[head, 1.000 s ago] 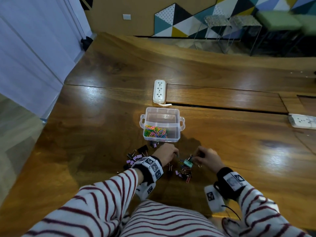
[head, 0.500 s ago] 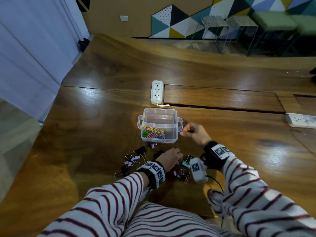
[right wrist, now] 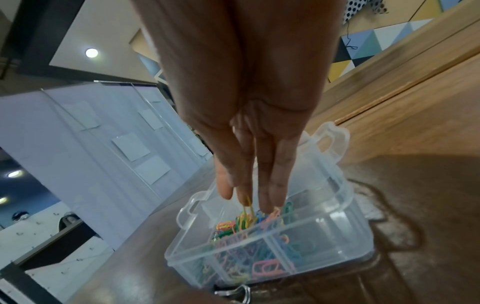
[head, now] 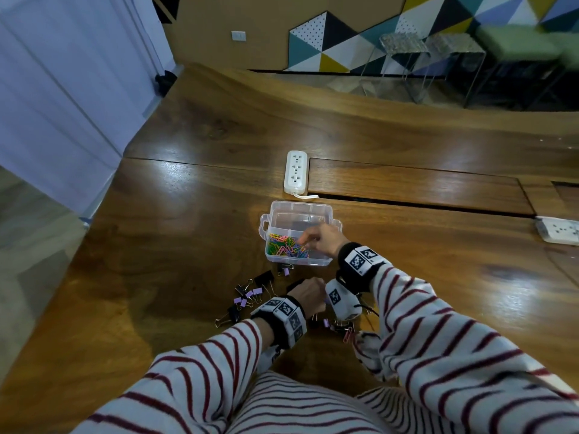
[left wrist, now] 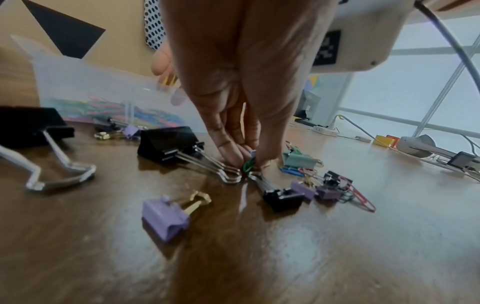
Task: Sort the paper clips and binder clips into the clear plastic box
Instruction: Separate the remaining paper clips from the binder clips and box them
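Note:
The clear plastic box [head: 300, 204] [right wrist: 324, 236] [left wrist: 91, 82] stands on the wooden table, with coloured paper clips [head: 286, 245] [right wrist: 233, 228] in its near compartments. My right hand [head: 305, 242] [right wrist: 246, 197] hangs over the box, fingers pointing down, and pinches a yellow paper clip [right wrist: 246, 205] just above the pile. In front of the box, my left hand [head: 316, 289] [left wrist: 246, 162] pinches a green paper clip [left wrist: 248, 165] against the table. Around it lie binder clips: a large black one [left wrist: 166, 144], purple [left wrist: 166, 216], teal [left wrist: 298, 160], and several more [head: 257, 291]. A red paper clip [left wrist: 361, 197] lies to the right.
A white power strip [head: 295, 172] lies just behind the box, and another [head: 559, 230] at the right edge. A seam and a recessed panel [head: 407, 186] run across the table behind the box. The table's left edge drops to the floor. Stools stand beyond the far edge.
My right hand left the clip pile, carried a yellow paper clip up to the box, and now holds it over the near compartment. My left hand stayed at the pile.

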`<state>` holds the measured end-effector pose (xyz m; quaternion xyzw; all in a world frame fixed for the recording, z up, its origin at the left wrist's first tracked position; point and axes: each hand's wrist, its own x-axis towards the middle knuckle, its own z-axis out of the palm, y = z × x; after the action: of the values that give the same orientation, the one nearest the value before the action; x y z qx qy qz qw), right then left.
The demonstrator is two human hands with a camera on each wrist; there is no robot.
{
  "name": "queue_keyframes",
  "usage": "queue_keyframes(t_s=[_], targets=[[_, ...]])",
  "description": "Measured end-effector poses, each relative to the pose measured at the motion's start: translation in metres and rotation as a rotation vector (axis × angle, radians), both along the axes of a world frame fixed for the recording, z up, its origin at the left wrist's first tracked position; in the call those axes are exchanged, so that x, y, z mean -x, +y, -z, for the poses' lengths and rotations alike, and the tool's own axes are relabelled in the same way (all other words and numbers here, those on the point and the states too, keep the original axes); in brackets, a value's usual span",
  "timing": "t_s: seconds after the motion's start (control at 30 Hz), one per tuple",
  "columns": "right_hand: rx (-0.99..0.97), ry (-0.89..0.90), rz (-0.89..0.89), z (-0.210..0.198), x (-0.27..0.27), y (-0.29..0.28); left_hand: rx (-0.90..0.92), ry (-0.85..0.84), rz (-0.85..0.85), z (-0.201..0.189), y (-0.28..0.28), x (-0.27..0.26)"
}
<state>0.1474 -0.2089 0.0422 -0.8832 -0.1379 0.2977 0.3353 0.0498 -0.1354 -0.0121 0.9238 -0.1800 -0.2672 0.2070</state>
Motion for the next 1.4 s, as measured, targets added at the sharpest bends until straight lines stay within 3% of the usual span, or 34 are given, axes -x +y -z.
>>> queue_keyframes(t_s=[0.17,0.3,0.43,0.57,0.73,0.93,1.03,1.17,1.23,1.4], targets=[[-0.098,-0.138,0.104,-0.005,0.011,-0.042,0.011,-0.088,0.095,-0.003,0.001,0.003],[-0.049,-0.183,0.048,-0.006,0.045,-0.074,-0.001,-0.036,0.110,-0.007,0.008,-0.002],[-0.019,-0.124,0.016,0.003,0.081,-0.096,0.160,0.004,-0.083,-0.024,0.029,-0.012],[0.130,-0.162,-0.127,0.016,0.108,-0.107,0.300,0.004,-0.282,-0.054,0.062,-0.034],[0.282,-0.224,-0.175,0.028,0.127,-0.109,0.206,-0.125,-0.384,-0.067,0.083,-0.070],[0.324,-0.323,-0.124,0.029,0.126,-0.101,0.019,-0.129,-0.340,-0.043,0.087,-0.076],[0.332,-0.376,-0.133,0.031,0.126,-0.099,-0.057,-0.217,-0.261,-0.044,0.077,-0.070],[0.372,-0.452,-0.137,0.038,0.125,-0.099,0.041,-0.279,-0.101,-0.043,0.039,-0.042],[0.385,-0.454,-0.134,0.039,0.122,-0.099,0.024,-0.245,0.062,-0.034,0.015,-0.023],[0.364,-0.455,-0.013,0.040,0.112,-0.102,-0.067,-0.039,0.062,-0.012,-0.020,0.002]])
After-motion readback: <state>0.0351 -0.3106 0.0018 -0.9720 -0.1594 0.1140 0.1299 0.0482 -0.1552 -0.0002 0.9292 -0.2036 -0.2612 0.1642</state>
